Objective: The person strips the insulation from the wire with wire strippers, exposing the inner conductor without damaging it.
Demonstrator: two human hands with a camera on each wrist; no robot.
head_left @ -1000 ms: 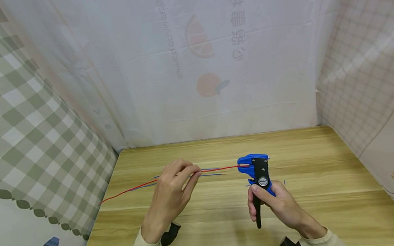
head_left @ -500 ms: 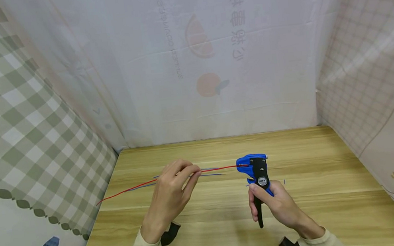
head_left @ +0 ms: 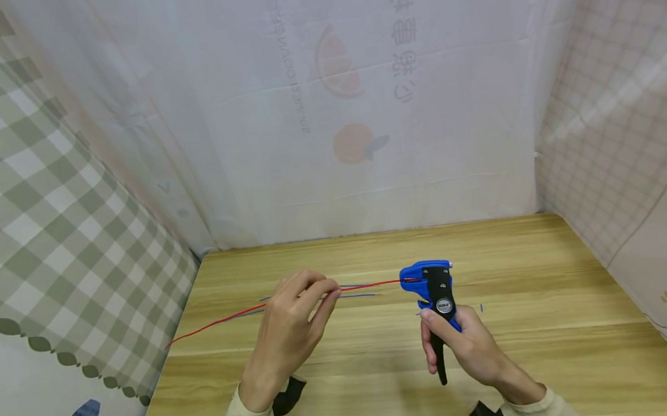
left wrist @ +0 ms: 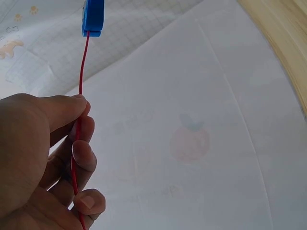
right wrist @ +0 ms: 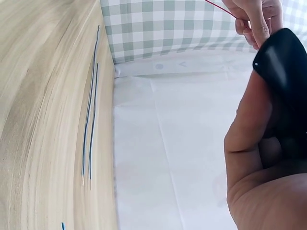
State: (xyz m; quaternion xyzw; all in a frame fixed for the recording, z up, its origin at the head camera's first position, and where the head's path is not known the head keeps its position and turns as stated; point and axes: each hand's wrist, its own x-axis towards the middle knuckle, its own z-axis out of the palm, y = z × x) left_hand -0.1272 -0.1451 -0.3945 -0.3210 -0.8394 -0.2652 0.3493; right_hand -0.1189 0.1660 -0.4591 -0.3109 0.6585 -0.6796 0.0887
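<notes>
My left hand (head_left: 293,317) pinches a red wire (head_left: 372,285) between thumb and forefinger. In the left wrist view the red wire (left wrist: 84,62) runs down past the other curled fingers. Its right end sits in the jaws of a blue and black wire stripper (head_left: 439,285), and its free end trails off to the left. My right hand (head_left: 470,343) grips the stripper by its handles, thumb at the front. Only the tool's blue nose (left wrist: 93,17) shows in the left wrist view. The wire's tip inside the jaws is hard to make out.
Two blue wires (right wrist: 91,115) lie side by side on the wooden table (head_left: 568,346), partly behind my left hand in the head view. A short blue scrap (head_left: 481,307) rests right of the stripper. Patterned cloth (head_left: 370,204) hangs around the table's back and sides.
The stripper and my right hand have shifted slightly left, and its jaws have closed on the red wire. My left hand stays in place.
</notes>
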